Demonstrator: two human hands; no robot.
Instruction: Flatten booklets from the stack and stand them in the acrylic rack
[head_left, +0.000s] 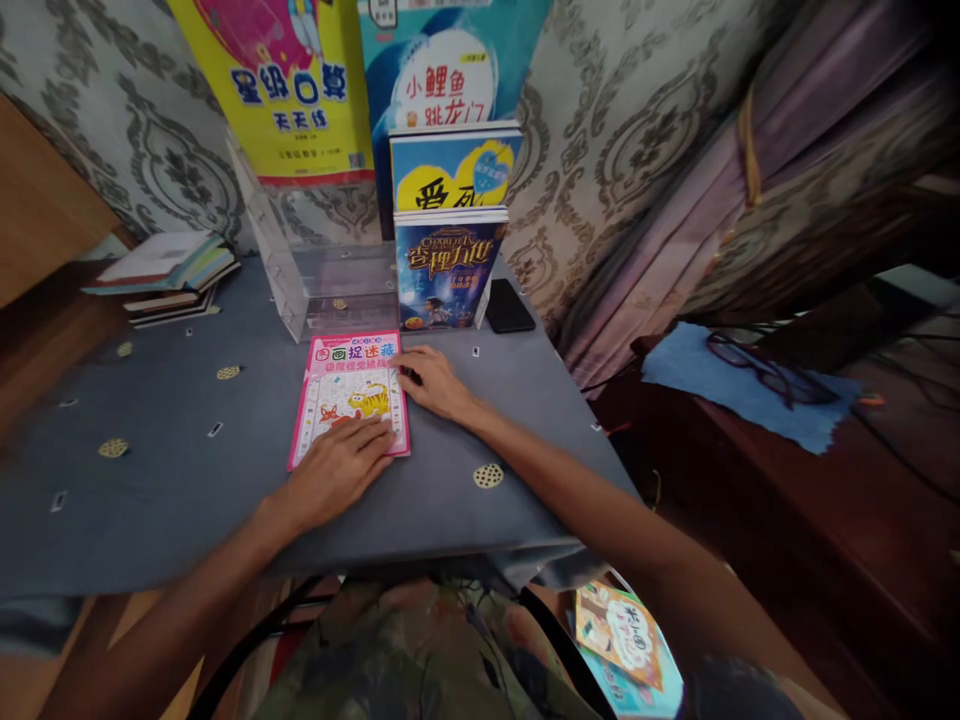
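Note:
A pink picture book with a tiger and a fox on its cover lies closed on the grey cloth of the table. Across its lower part my left hand rests flat, fingers stretched out and pressing on the cover. My right hand is at the book's right edge, with fingers and thumb curled at that edge. Just behind the book stands a clear acrylic book rack. Its right side holds upright books, a dark blue one in front and a blue-and-yellow one behind.
At the rack's back stand a yellow workbook and a teal book. A black phone lies right of the rack; a book stack lies left. Glasses rest on a blue cloth. More books are below the table.

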